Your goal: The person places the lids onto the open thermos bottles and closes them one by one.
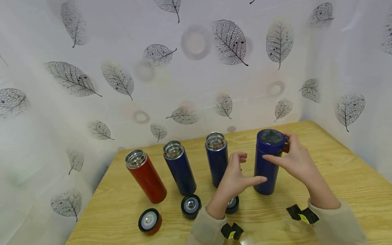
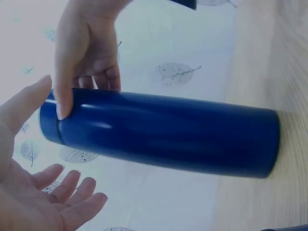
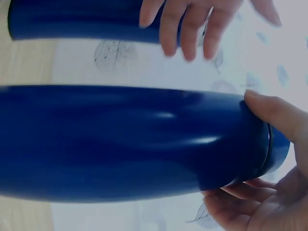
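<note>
Head view: one capped blue bottle [image 1: 265, 172], right of centre in the frame, upright on the wooden table [image 1: 330, 160], lid [image 1: 271, 137] in place. Right hand [image 1: 295, 158]: curled about the bottle's upper part, thumb on the near side, fingers round the far side, close to the lid seam [image 3: 270, 139]. Left hand [image 1: 234, 178]: fingers parted, thumb stretched out, grasping nothing, near the same bottle; thumb contact impossible to tell.

Also listed: uncapped red bottle [image 1: 150, 182], left of centre; first uncapped blue bottle [image 1: 181, 172], centre; second uncapped blue bottle [image 1: 215, 160], just right of centre, partly behind the left hand. Loose along the lower frame: red lid [image 1: 149, 221], dark lid [image 1: 191, 206], half-hidden lid [image 1: 232, 206]. Backdrop: leaf-print sheet [image 1: 196, 85].

Handling notes, by judgement: for any twist, better one hand wholly above the seam and one wrapped round the body; a grip across both likely to bind. Body best held firmly, smooth finish perhaps slippery. Base best kept flat on the wood, axis vertical, elbows clear of the uncapped neighbours, tall and probably easy to topple.
</note>
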The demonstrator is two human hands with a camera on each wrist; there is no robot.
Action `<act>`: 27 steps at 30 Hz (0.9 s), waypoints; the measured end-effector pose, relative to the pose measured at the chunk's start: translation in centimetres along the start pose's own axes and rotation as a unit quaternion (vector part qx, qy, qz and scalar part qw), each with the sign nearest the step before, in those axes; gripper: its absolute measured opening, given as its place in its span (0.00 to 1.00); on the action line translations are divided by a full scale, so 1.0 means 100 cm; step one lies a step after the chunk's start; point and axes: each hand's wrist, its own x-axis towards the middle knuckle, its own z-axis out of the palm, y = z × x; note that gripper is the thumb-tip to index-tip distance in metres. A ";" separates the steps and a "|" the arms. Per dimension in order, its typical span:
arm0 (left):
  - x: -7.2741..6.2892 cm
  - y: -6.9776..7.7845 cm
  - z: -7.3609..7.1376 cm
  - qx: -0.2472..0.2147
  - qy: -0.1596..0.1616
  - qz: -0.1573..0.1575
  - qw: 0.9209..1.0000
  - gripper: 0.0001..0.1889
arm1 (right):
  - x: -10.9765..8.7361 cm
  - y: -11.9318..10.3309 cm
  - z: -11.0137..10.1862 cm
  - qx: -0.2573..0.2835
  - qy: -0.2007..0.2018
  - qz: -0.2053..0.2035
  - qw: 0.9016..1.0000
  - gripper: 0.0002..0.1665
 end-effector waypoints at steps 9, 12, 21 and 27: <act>0.001 0.000 0.001 0.000 -0.006 -0.003 1.000 0.37 | 0.010 0.017 -0.006 0.043 0.045 0.009 0.998 0.55; 0.001 -0.001 0.001 0.002 -0.008 -0.004 1.000 0.37 | 0.013 0.020 -0.005 0.040 0.061 0.004 0.997 0.55; 0.002 -0.002 0.002 0.013 -0.020 -0.012 1.000 0.37 | 0.017 0.025 -0.004 0.085 0.054 0.000 0.995 0.53; 0.001 -0.001 0.001 0.038 -0.033 -0.009 0.999 0.37 | 0.018 0.024 -0.002 0.074 0.055 -0.007 0.996 0.51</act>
